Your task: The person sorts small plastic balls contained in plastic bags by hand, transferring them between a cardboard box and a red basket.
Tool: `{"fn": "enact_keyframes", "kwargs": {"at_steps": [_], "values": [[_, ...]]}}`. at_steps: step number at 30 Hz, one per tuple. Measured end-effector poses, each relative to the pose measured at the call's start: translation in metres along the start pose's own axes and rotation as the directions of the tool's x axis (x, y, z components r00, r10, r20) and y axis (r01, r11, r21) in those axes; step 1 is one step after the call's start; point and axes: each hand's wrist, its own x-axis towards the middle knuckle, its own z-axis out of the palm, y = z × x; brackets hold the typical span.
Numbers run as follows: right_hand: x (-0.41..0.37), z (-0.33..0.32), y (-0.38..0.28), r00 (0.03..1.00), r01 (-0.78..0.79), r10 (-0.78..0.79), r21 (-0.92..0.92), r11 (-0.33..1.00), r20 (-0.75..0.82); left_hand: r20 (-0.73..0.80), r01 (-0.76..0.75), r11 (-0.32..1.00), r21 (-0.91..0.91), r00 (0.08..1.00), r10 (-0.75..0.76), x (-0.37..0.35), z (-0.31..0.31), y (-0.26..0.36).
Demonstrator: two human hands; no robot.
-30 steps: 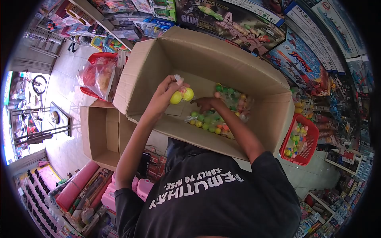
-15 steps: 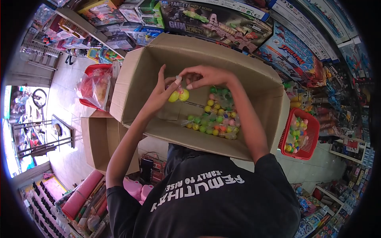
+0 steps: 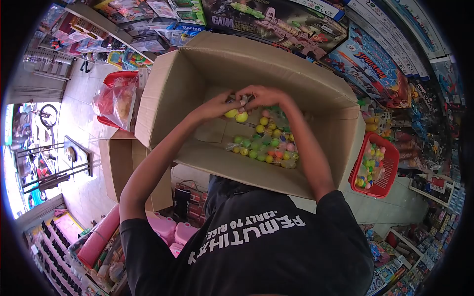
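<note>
Inside a large open cardboard box [image 3: 168, 98], both of my hands meet near the left-centre. My left hand [image 3: 217, 107] has its fingers closed on the top of a small clear bag of yellow balls [image 3: 240, 117]. My right hand [image 3: 260, 97] pinches the same bag top from the other side. The yellow balls hang just under my fingertips. Below and right of them, several clear bags of coloured balls [image 3: 269, 145], green, yellow, pink and orange, lie on the box floor.
A red basket [image 3: 389, 172] with bagged balls stands right of the box; another red basket [image 3: 118, 76] holds plastic bags at left. A smaller open carton [image 3: 114, 170] sits lower left. Toy boxes [image 3: 276, 24] line the far side.
My hands have come together and the bag of yellow balls has shifted to the right. My left fingers, raised before, are now folded in at the bag top.
</note>
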Motion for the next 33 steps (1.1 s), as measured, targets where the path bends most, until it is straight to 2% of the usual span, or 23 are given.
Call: {"fn": "enact_keyframes", "kwargs": {"at_steps": [1, 2, 4, 5, 6, 7, 8, 9, 11, 12, 13, 14, 16, 18, 20, 23, 25, 26, 27, 29, 31, 33], "values": [[0.0, 0.002, 0.009, 0.994, -0.113, 0.113, -0.003, 0.994, -0.011, 0.03, 0.059, 0.994, 0.087, 0.998, -0.061, 0.008, 0.0, -0.007], [-0.001, 0.004, 0.018, 0.974, -0.225, 0.225, -0.002, 0.974, -0.022, 0.037, 0.062, 0.994, 0.087, 0.997, -0.065, 0.015, 0.002, -0.015], [-0.001, 0.012, 0.031, 0.961, -0.275, 0.276, 0.025, 0.961, -0.034, 0.042, 0.113, 0.928, 0.356, 0.99, -0.137, 0.029, 0.004, -0.029], [-0.001, 0.016, 0.039, 0.945, -0.321, 0.323, 0.049, 0.946, -0.041, 0.049, 0.115, 0.928, 0.356, 0.989, -0.141, 0.035, 0.004, -0.036], [0.003, 0.021, 0.06, 0.944, -0.323, 0.326, 0.054, 0.945, -0.044, 0.115, 0.145, 0.882, 0.448, 0.969, -0.217, 0.042, 0.003, -0.039], [0.008, 0.029, 0.09, 0.977, -0.202, 0.197, -0.048, 0.978, -0.086, 0.172, 0.163, 0.828, 0.537, 0.939, -0.297, 0.048, 0.002, -0.042], [0.011, 0.035, 0.11, 0.992, -0.08, 0.063, -0.154, 0.985, -0.114, 0.179, 0.163, 0.828, 0.536, 0.937, -0.301, 0.056, 0.0, -0.049], [0.011, 0.038, 0.115, 0.991, -0.082, 0.065, -0.149, 0.985, -0.116, 0.229, 0.145, 0.809, 0.569, 0.918, -0.325, 0.066, -0.003, -0.058], [0.013, 0.05, 0.12, 0.963, -0.262, 0.251, -0.125, 0.957, -0.093, 0.281, 0.121, 0.789, 0.602, 0.893, -0.351, 0.085, -0.006, -0.075], [0.015, 0.056, 0.128, 0.962, -0.265, 0.254, -0.123, 0.956, -0.098, 0.294, 0.134, 0.747, 0.651, 0.863, -0.412, 0.094, -0.006, -0.083], [0.019, 0.062, 0.14, 0.957, -0.279, 0.25, -0.229, 0.933, -0.147, 0.303, 0.143, 0.701, 0.698, 0.829, -0.47, 0.105, -0.005, -0.095], [0.022, 0.069, 0.152, 0.951, -0.296, 0.243, -0.333, 0.895, -0.192, 0.306, 0.137, 0.702, 0.699, 0.83, -0.467, 0.115, 0.002, -0.108], [0.029, 0.076, 0.172, 0.941, -0.321, 0.254, -0.355, 0.878, -0.223, 0.408, -0.135, 0.501, 0.855, 0.77, -0.49, 0.137, 0.01, -0.133], [0.031, 0.093, 0.183, 0.928, -0.352, 0.273, -0.36, 0.864, -0.253, 0.358, -0.097, 0.478, 0.873, 0.793, -0.493, 0.13, 0.025, -0.139], [0.034, 0.101, 0.186, 0.892, -0.452, 0.392, -0.453, 0.768, -0.225, 0.306, -0.061, 0.451, 0.89, 0.814, -0.494, 0.124, 0.034, -0.139], [0.027, 0.102, 0.186, 0.905, -0.424, 0.371, -0.361, 0.831, -0.208, 0.3, -0.108, 0.394, 0.913, 0.831, -0.469, 0.121, 0.041, -0.131], [0.022, 0.088, 0.155, 0.887, -0.462, 0.43, -0.345, 0.817, -0.17, 0.323, -0.107, 0.368, 0.924, 0.732, -0.6, 0.122, 0.042, -0.124], [0.02, 0.084, 0.145, 0.866, -0.497, 0.483, -0.335, 0.801, -0.129, 0.326, -0.109, 0.368, 0.924, 0.729, -0.602, 0.122, 0.042, -0.123], [0.021, 0.087, 0.154, 0.865, -0.498, 0.484, -0.334, 0.8, -0.131, 0.323, -0.078, 0.387, 0.919, 0.713, -0.622, 0.123, 0.041, -0.121], [0.026, 0.096, 0.183, 0.895, -0.44, 0.414, -0.481, 0.758, -0.167, 0.319, -0.046, 0.406, 0.913, 0.7, -0.639, 0.115, 0.039, -0.107], [0.026, 0.102, 0.183, 0.887, -0.458, 0.418, -0.498, 0.736, -0.198, 0.393, -0.07, 0.568, 0.82, 0.79, -0.47, 0.094, 0.037, -0.08], [0.025, 0.107, 0.18, 0.876, -0.479, 0.425, -0.508, 0.716, -0.227, 0.4, -0.082, 0.558, 0.826, 0.782, -0.478, 0.111, 0.036, -0.116]]}}
